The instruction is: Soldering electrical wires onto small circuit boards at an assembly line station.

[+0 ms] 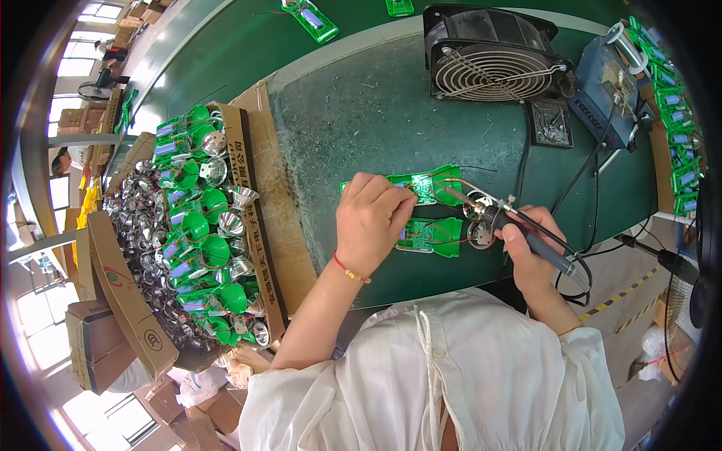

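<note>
My left hand point(372, 214) rests with curled fingers on a green plastic housing point(432, 186) that carries a small circuit board, pinning it to the dark green bench mat point(338, 128). A second green housing point(436, 237) lies just below it, with red wires and a silver reflector point(481, 234) beside it. My right hand point(530, 252) grips a black soldering iron point(519, 229). Its metal tip point(455, 195) points left onto the upper housing's board. The iron's cable loops off to the right.
A cardboard tray point(259, 218) at the left holds several green housings and silver reflectors. A black fan point(492, 56) stands at the back, with a blue soldering station point(605, 94) to its right. More green housings line the far right edge point(677, 135).
</note>
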